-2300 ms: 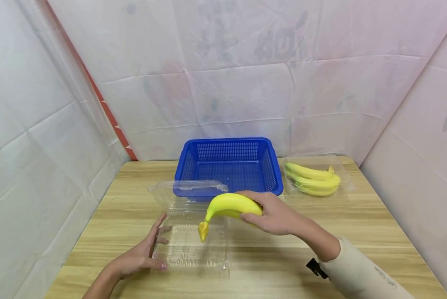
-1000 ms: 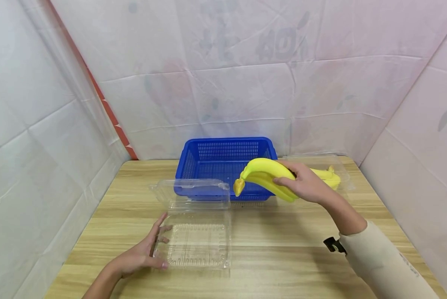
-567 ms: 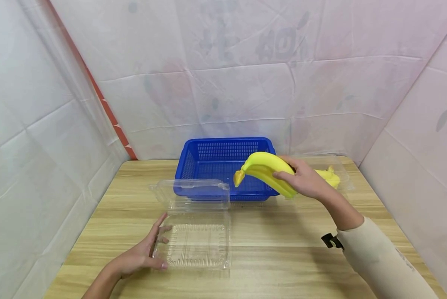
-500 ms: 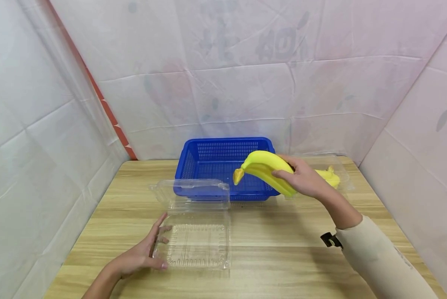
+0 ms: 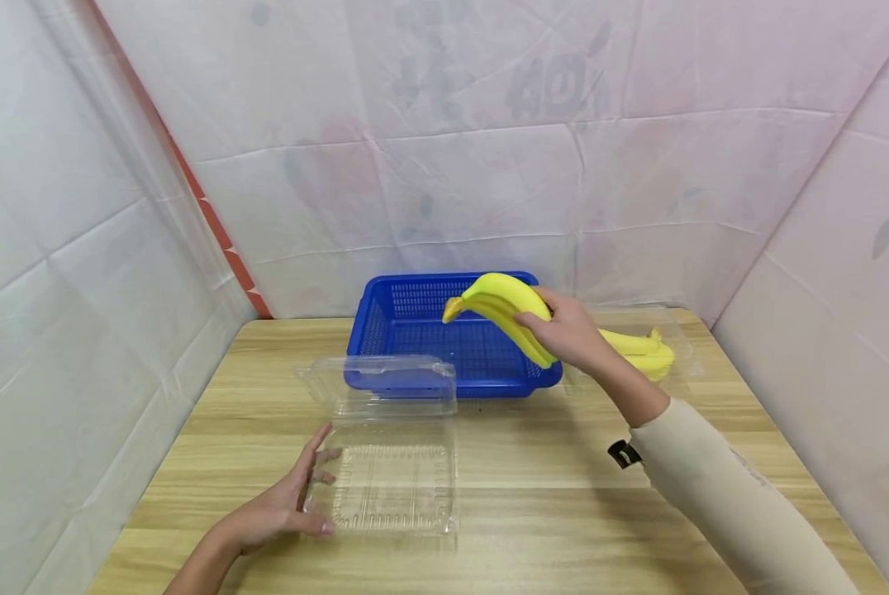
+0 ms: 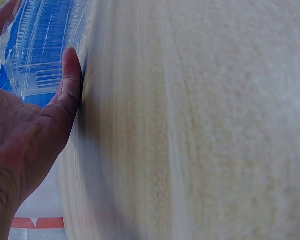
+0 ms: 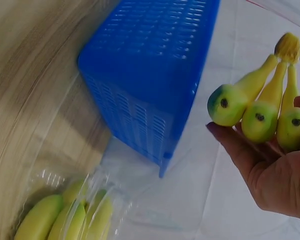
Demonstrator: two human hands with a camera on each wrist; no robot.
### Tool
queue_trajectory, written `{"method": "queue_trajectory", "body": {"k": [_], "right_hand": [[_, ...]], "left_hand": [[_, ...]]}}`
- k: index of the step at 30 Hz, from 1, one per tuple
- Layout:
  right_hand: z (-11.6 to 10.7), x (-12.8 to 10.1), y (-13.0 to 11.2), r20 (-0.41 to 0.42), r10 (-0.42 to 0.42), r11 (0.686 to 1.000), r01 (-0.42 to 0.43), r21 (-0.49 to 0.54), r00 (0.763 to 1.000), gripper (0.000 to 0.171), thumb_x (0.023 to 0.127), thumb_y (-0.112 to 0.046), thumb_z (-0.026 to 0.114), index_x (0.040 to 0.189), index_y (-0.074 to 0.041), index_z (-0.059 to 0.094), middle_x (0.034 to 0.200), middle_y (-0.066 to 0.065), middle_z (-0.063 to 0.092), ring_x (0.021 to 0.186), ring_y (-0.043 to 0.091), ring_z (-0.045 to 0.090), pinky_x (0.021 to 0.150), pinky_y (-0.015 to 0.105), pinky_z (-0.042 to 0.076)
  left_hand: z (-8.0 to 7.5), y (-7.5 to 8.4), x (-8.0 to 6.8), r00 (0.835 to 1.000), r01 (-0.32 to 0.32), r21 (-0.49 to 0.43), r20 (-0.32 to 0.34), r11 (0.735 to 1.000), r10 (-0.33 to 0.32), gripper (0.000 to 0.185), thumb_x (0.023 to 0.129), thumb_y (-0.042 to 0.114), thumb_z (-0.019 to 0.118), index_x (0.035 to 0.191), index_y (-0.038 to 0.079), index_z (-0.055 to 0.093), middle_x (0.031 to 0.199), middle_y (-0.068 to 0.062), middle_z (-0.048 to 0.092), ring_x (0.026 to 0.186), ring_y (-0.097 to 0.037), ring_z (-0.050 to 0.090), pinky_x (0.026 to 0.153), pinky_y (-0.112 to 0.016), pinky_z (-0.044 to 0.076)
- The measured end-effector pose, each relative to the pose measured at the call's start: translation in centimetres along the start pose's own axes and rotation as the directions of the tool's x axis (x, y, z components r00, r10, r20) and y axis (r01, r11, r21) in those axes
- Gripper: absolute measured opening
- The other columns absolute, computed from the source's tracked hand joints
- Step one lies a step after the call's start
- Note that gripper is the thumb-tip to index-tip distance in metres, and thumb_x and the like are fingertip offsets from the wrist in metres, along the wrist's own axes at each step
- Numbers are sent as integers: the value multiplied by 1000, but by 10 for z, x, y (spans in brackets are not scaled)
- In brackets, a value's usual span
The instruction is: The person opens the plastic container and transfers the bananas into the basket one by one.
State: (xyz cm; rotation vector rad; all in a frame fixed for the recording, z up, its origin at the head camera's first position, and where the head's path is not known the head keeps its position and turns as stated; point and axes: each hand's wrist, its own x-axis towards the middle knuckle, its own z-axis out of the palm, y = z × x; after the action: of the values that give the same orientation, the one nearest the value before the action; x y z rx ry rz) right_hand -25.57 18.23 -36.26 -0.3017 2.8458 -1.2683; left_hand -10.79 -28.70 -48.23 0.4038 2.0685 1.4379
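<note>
My right hand (image 5: 563, 326) holds a bunch of yellow bananas (image 5: 515, 306) above the blue basket (image 5: 358, 330), thumb on the near side, brown stem end pointing left. Three banana tips show in the right wrist view, where the hand (image 7: 270, 175) cradles the bunch (image 7: 260, 117). My left hand (image 5: 277, 508) holds the left side of a clear plastic clamshell box (image 5: 392, 487), its thumb at the front corner and its fingers spread along the wall. The box lies with its lid (image 5: 392, 387) raised at the back, overlapping the basket's front in this view. Nothing is inside the box.
Behind the right forearm, another clear clamshell box (image 5: 686, 339) with bananas (image 5: 648, 355) stands at the back right. All rests on a wood-grain table (image 5: 549, 537). White printed cloth walls (image 5: 452, 182) enclose the back and both sides.
The right hand has carried the bananas away from over the open box, first right and back, then left to above the basket. The left hand and the clear box have stayed put.
</note>
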Motion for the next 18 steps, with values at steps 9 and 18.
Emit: {"method": "queue_trajectory", "body": {"k": [9, 18], "right_hand": [[28, 33, -1, -6, 103, 990, -104, -101, 995, 51, 105, -40, 60, 143, -6, 61, 111, 18, 73, 82, 25, 69, 66, 30, 56], [52, 55, 5, 58, 236, 951, -218, -221, 970, 39, 102, -43, 61, 117, -7, 67, 99, 13, 72, 78, 23, 69, 64, 31, 55]], "left_hand": [[0, 1, 0, 1000, 3, -4, -5, 1000, -3, 136, 88, 16, 84, 168, 37, -24, 174, -30, 5, 147, -53, 27, 108, -67, 43], [-1, 1, -1, 1000, 6, -7, 5, 1000, -6, 135, 88, 16, 84, 168, 33, -24, 174, -31, 5, 146, -53, 28, 110, -68, 42]]}}
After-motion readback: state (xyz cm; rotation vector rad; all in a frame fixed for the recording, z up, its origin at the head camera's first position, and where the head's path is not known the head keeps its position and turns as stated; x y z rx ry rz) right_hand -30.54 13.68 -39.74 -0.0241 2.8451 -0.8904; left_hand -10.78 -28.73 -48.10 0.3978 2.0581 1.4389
